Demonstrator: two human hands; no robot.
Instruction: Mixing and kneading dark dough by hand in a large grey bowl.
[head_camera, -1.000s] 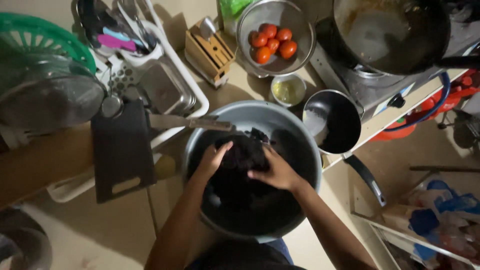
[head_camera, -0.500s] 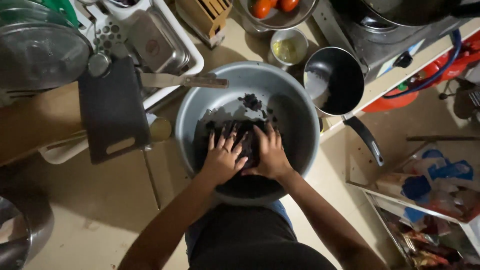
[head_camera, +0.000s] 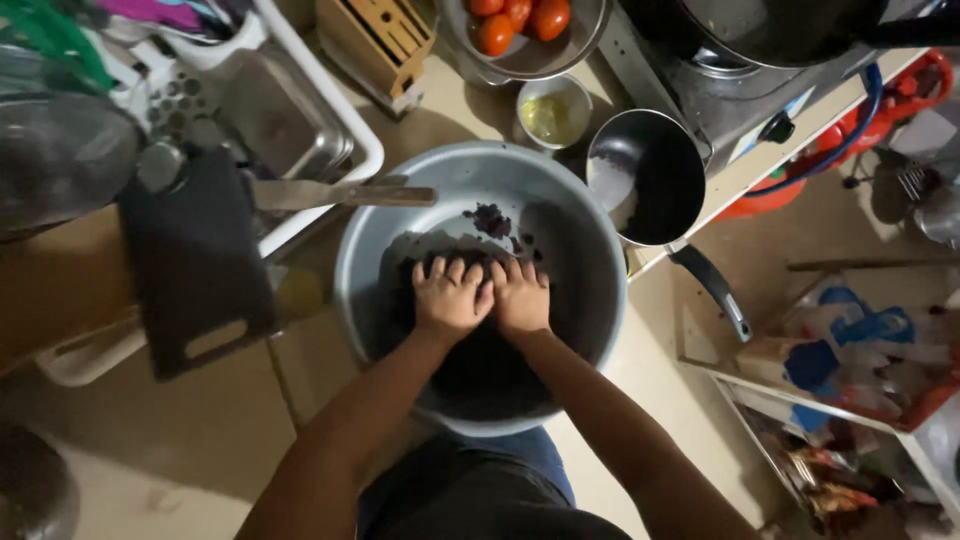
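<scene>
dark mass (head_camera: 470, 350) in the grey basin (head_camera: 590, 240) lies under left hand (head_camera: 450, 298) and right hand (head_camera: 520, 297) (side by side, touching), palms down, fingers spread.

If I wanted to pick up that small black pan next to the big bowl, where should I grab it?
Hold the small black pan by its long dark handle, coming in from the near side, by the counter edge. The handle sticks out past the edge toward the person, free of the big grey basin and the stove, so nothing blocks a hand there. It is probably cooler than the rim too.
</scene>
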